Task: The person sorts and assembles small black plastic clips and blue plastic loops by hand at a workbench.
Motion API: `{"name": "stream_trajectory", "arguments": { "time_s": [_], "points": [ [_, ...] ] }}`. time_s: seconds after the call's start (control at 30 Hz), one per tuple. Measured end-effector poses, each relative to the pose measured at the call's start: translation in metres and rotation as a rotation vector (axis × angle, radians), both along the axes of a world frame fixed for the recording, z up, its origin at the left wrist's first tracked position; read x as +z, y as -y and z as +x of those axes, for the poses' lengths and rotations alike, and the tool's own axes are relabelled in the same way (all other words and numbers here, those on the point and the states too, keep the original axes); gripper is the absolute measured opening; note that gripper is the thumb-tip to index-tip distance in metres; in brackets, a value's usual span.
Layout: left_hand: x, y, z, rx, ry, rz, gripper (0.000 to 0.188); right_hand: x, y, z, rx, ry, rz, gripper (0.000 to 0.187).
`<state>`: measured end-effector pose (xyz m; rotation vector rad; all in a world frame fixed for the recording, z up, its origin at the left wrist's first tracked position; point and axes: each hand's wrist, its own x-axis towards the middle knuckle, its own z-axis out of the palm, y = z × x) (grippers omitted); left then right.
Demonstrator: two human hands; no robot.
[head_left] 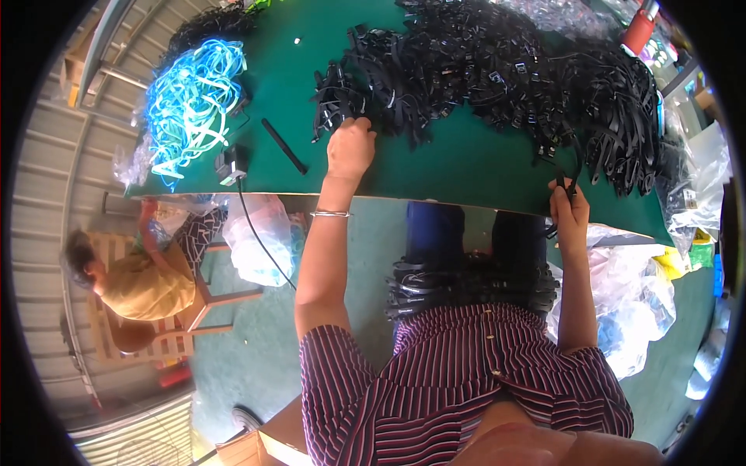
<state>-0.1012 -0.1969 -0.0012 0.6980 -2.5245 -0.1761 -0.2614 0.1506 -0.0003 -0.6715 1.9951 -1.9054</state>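
My left hand (352, 149) reaches over the green table, its fingers curled closed at the near end of a small bundle of black straps (336, 92) with metal buckles. The fingertips are partly hidden by the hand. At the table's front edge on the right, my right hand (569, 211) pinches a black strap (571, 185), which runs up toward the heap and hangs down by the palm. A large heap of black straps (497, 66) with small buckles spreads across the far middle and right. More black straps (466, 289) lie stacked across my lap.
Blue and pale green cords (194, 105) lie piled at the table's left, by a small black device (231, 165) with a cable. A black stick (284, 146) lies nearby. Plastic bags (260, 241) hang below the edge. A seated person (151, 283) is at left; a red spool (639, 31) stands far right.
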Motion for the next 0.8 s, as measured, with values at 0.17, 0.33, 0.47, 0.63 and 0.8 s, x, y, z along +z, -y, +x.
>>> {"name": "stream_trajectory", "arguments": {
  "time_s": [0.17, 0.33, 0.47, 0.63, 0.8],
  "points": [
    [-0.002, 0.004, 0.002, -0.069, -0.173, 0.043, 0.016, 0.003, -0.001, 0.002, -0.016, -0.001, 0.018, 0.015],
    [0.006, 0.066, 0.017, 0.207, -0.52, 0.237, 0.015, 0.006, -0.001, 0.004, 0.007, 0.0, 0.018, 0.015],
    [-0.004, 0.12, 0.03, 0.45, -0.199, 0.153, 0.02, 0.003, 0.004, 0.006, -0.018, -0.048, -0.014, 0.013],
    [-0.007, 0.132, 0.023, 0.557, 0.095, 0.168, 0.025, 0.004, 0.003, 0.008, -0.022, -0.033, 0.003, 0.013],
    [0.006, 0.111, 0.012, 0.647, 0.084, 0.096, 0.031, 0.002, 0.0, 0.005, 0.0, -0.016, 0.015, 0.016]
  ]
}}
